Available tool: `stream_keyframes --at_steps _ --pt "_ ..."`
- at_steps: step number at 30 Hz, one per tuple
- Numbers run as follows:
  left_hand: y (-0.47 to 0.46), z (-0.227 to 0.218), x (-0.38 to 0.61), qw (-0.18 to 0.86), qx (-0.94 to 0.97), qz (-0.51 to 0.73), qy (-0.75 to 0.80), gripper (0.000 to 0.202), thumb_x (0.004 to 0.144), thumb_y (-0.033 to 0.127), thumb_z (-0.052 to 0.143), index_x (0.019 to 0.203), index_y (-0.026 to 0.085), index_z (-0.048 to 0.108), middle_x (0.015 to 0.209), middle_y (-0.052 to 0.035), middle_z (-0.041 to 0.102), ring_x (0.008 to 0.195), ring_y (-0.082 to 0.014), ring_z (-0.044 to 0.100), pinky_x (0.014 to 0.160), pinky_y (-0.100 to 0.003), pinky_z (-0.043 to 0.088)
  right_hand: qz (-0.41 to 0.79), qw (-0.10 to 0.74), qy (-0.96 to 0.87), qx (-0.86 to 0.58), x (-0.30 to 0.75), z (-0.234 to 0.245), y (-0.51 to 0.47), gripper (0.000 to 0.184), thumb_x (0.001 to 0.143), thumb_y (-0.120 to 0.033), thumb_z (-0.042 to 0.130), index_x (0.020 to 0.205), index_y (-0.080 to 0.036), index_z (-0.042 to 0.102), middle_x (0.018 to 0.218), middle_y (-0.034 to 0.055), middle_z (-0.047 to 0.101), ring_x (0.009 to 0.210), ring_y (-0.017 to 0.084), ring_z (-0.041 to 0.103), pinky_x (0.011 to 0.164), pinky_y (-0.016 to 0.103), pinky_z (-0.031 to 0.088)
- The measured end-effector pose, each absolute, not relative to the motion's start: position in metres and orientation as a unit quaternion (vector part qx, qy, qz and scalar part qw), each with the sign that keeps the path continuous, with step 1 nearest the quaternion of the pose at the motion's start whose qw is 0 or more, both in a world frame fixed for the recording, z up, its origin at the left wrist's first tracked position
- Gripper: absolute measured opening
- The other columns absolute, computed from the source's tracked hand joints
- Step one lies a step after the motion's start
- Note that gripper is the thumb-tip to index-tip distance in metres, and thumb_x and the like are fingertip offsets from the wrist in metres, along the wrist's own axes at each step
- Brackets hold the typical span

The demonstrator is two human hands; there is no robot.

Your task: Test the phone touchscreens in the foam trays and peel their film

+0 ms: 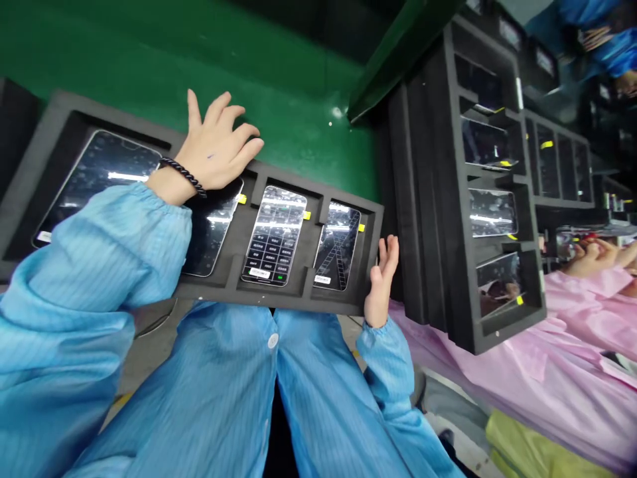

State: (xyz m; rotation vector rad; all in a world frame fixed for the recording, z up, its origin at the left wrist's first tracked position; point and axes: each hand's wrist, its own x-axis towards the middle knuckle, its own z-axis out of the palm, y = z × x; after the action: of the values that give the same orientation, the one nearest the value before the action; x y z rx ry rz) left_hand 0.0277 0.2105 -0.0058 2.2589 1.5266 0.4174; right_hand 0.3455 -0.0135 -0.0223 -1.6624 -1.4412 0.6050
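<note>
A dark foam tray (199,289) lies across in front of me, with several smartphones in its compartments. My left hand (216,146) is over its far edge, fingers spread and holding nothing. Beneath that wrist is a dark-screened phone (212,232), partly covered by my hand and sleeve. Further left sits a larger phone (107,162), also partly behind the sleeve. A phone with a lit grid menu (273,236) and one showing a line pattern (338,245) occupy the right compartments. My right hand (382,282) is against the tray's right end, fingers stretched upward.
To the right stands a stack of black foam trays (423,199), its top one holding several phones. The green surface (308,126) extends behind my tray, under a green beam (398,60). A person in a pink sleeve (587,285) works at far right.
</note>
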Motion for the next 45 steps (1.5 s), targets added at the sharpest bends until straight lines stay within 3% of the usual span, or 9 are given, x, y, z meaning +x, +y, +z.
stream_keyframes --at_steps 5,9,12,20,25,33,45 --pt "0.213 -0.005 0.03 0.179 0.796 0.132 0.563 0.069 0.097 0.058 0.011 0.129 0.023 0.061 0.154 -0.0124 0.045 0.156 -0.0322 0.019 0.124 -0.066 0.001 0.24 0.428 -0.549 -0.676 0.336 -0.013 -0.029 0.06 0.104 -0.043 0.038 0.161 -0.035 0.018 0.169 0.0072 0.024 0.156 0.028 0.027 0.124 0.061 0.03" --pt "0.207 -0.005 0.033 0.142 0.802 0.123 0.567 0.069 0.097 0.061 0.01 0.129 0.029 0.062 0.154 -0.0074 0.047 0.156 -0.0295 0.02 0.126 -0.061 -0.002 0.181 0.328 -0.629 -0.682 0.348 -0.004 -0.008 0.046 0.105 -0.042 0.039 0.149 -0.031 0.046 0.167 0.0084 0.027 0.152 0.03 0.034 0.123 0.058 0.034" --pt "0.205 -0.005 0.034 0.135 0.802 0.126 0.568 0.068 0.097 0.061 0.009 0.131 0.031 0.06 0.155 -0.0052 0.046 0.156 -0.0294 0.02 0.126 -0.061 -0.001 0.112 0.262 -0.683 -0.673 0.356 -0.001 0.017 0.041 0.105 -0.037 0.038 0.14 -0.026 0.056 0.168 0.0103 0.023 0.153 0.032 0.031 0.123 0.059 0.032" --pt "0.207 -0.005 0.034 0.14 0.803 0.122 0.566 0.069 0.096 0.055 0.013 0.129 0.021 0.063 0.155 -0.0124 0.044 0.156 -0.0338 0.018 0.125 -0.062 -0.002 0.058 0.211 -0.705 -0.675 0.351 0.001 0.043 0.037 0.105 -0.033 0.04 0.135 -0.022 0.059 0.168 0.0122 0.024 0.151 0.032 0.032 0.121 0.056 0.035" --pt "0.206 -0.006 0.034 0.15 0.802 0.135 0.562 0.069 0.094 0.053 0.012 0.129 0.021 0.063 0.156 -0.0092 0.042 0.156 -0.035 0.016 0.125 -0.062 -0.006 0.055 0.193 -0.713 -0.672 0.351 0.002 0.043 0.036 0.105 -0.034 0.041 0.131 -0.021 0.062 0.166 0.0126 0.029 0.15 0.031 0.035 0.121 0.056 0.034" --pt "0.203 0.001 0.035 0.177 0.796 0.134 0.563 0.066 0.095 0.058 0.014 0.135 0.033 0.06 0.161 -0.0013 0.037 0.157 -0.0319 0.013 0.127 -0.056 -0.01 0.084 0.186 -0.725 -0.658 0.346 0.003 0.033 0.034 0.105 -0.035 0.041 0.129 -0.024 0.062 0.168 0.0102 0.027 0.153 0.032 0.03 0.122 0.063 0.027" --pt "0.202 0.002 0.034 0.162 0.798 0.109 0.57 0.076 0.092 0.062 0.008 0.139 0.03 0.059 0.161 0.0002 0.035 0.158 -0.0281 0.011 0.129 -0.05 -0.011 0.095 0.168 -0.753 -0.629 0.339 0.005 0.007 0.035 0.105 -0.035 0.042 0.131 -0.024 0.062 0.166 0.0122 0.031 0.153 0.03 0.032 0.124 0.061 0.026"
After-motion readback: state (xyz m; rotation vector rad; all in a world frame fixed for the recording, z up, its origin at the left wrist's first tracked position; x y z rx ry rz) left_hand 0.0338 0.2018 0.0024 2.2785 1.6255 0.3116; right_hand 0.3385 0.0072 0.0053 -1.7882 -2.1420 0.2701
